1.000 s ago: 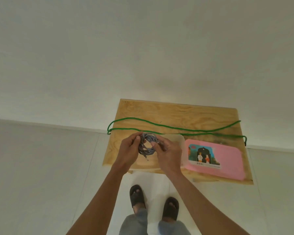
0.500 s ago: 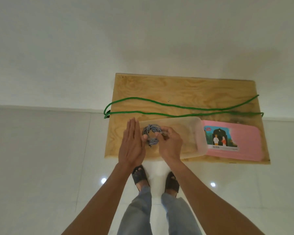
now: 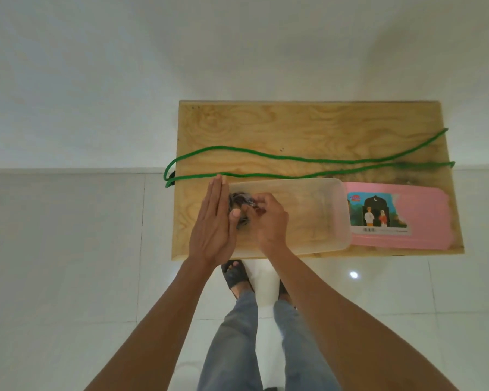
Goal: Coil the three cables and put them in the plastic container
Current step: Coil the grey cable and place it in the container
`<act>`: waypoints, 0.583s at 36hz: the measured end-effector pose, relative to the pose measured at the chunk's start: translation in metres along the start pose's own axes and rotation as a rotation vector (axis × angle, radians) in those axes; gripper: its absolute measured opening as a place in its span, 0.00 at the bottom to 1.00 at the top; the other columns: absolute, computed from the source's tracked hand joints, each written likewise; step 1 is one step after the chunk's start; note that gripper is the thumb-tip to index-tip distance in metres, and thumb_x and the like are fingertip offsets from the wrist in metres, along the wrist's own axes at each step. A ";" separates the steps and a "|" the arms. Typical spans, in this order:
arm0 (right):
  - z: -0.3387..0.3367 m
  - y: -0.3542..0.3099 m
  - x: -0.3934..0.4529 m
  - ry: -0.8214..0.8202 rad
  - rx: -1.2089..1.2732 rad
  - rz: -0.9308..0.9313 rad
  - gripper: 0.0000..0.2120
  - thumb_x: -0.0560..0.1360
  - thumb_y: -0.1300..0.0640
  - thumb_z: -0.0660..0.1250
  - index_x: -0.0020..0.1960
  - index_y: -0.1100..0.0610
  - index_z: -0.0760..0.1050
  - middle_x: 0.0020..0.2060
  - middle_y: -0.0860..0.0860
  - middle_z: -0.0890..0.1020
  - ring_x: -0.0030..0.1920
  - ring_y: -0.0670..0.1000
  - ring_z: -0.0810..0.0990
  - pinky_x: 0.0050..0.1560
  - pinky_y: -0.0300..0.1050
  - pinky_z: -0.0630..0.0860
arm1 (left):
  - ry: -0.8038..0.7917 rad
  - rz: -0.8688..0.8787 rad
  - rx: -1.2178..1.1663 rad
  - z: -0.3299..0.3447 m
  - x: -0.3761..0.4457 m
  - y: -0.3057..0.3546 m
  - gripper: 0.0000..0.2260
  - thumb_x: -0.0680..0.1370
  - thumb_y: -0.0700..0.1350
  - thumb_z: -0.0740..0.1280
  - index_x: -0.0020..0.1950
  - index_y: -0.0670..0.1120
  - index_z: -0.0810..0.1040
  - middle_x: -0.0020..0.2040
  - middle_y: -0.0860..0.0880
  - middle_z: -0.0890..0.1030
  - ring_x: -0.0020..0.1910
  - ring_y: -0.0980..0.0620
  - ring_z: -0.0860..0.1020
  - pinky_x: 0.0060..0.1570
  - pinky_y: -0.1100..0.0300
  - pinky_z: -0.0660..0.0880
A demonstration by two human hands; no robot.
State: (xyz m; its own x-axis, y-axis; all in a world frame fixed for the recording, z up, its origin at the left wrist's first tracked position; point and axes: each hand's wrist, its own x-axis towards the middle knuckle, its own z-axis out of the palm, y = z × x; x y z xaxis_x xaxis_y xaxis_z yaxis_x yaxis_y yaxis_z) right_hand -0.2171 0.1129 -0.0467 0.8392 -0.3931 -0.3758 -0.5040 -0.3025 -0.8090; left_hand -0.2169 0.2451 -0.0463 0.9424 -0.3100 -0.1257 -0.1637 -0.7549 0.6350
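Observation:
A clear plastic container (image 3: pixel 316 215) lies along the near edge of the wooden table (image 3: pixel 294 128). Inside its left end sits a coiled grey cable (image 3: pixel 239 201), mostly hidden by my hands. My right hand (image 3: pixel 268 221) reaches into the container with its fingers pinched on the coil. My left hand (image 3: pixel 213 224) stands flat on edge against the coil's left side, fingers straight and together, thumb touching the coil. A long green cable (image 3: pixel 294 159) lies uncoiled across the table behind the container, looping over the left edge. I see no third cable.
A pink lid (image 3: pixel 424 218) with a picture label lies flat on the table, right of the container. The table stands against a white wall. My legs and sandals are below the near edge on a white tiled floor.
The coil, held up between both hands, has gone down into the container's left end. My left hand let go and opened flat beside it. The view has tilted down and closer.

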 end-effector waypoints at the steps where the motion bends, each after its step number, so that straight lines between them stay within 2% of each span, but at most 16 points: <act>1: 0.000 0.001 0.000 -0.006 0.010 0.003 0.08 0.74 0.65 0.73 0.53 0.60 0.80 0.42 0.48 0.81 0.42 0.45 0.80 0.42 0.20 0.71 | 0.005 0.005 0.002 0.001 0.000 0.000 0.28 0.84 0.54 0.45 0.81 0.41 0.47 0.82 0.47 0.45 0.81 0.52 0.43 0.78 0.46 0.52; 6: -0.004 0.002 0.000 -0.064 0.035 0.012 0.13 0.74 0.62 0.74 0.57 0.60 0.79 0.48 0.53 0.84 0.45 0.47 0.81 0.43 0.21 0.71 | -0.003 -0.009 -0.004 0.002 -0.001 0.000 0.28 0.84 0.55 0.44 0.81 0.42 0.46 0.82 0.47 0.45 0.81 0.52 0.43 0.78 0.45 0.55; 11: -0.013 -0.001 -0.002 -0.111 0.037 0.055 0.23 0.71 0.53 0.77 0.63 0.57 0.77 0.54 0.51 0.82 0.50 0.47 0.82 0.44 0.23 0.70 | -0.016 -0.030 -0.050 -0.003 0.000 0.003 0.30 0.84 0.58 0.43 0.82 0.43 0.47 0.82 0.48 0.46 0.81 0.54 0.43 0.79 0.49 0.53; 15: -0.025 -0.007 -0.007 -0.120 0.024 0.045 0.22 0.73 0.52 0.75 0.65 0.56 0.77 0.58 0.52 0.82 0.52 0.48 0.81 0.49 0.30 0.72 | -0.017 -0.058 -0.093 -0.010 -0.002 0.006 0.30 0.83 0.60 0.44 0.82 0.46 0.47 0.82 0.50 0.46 0.80 0.56 0.44 0.78 0.55 0.51; 18: -0.034 -0.011 -0.010 -0.121 -0.001 0.061 0.21 0.74 0.52 0.74 0.65 0.55 0.76 0.58 0.52 0.82 0.51 0.48 0.81 0.42 0.23 0.69 | -0.005 -0.096 -0.107 -0.018 -0.005 0.008 0.30 0.82 0.61 0.44 0.82 0.48 0.49 0.82 0.51 0.47 0.80 0.57 0.46 0.75 0.60 0.51; 21: -0.047 -0.020 -0.013 -0.098 -0.029 0.047 0.20 0.75 0.54 0.73 0.65 0.55 0.76 0.58 0.52 0.82 0.48 0.47 0.81 0.40 0.22 0.68 | 0.029 -0.119 -0.122 -0.032 -0.007 0.013 0.32 0.81 0.63 0.44 0.81 0.48 0.51 0.82 0.49 0.50 0.80 0.55 0.49 0.74 0.60 0.52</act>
State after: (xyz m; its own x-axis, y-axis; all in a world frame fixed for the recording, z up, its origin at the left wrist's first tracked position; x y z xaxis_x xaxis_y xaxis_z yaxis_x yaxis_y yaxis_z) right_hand -0.2278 0.0832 -0.0038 0.8299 -0.3206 -0.4565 -0.5475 -0.3113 -0.7768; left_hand -0.2157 0.2563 -0.0127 0.9612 -0.2046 -0.1848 -0.0153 -0.7087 0.7053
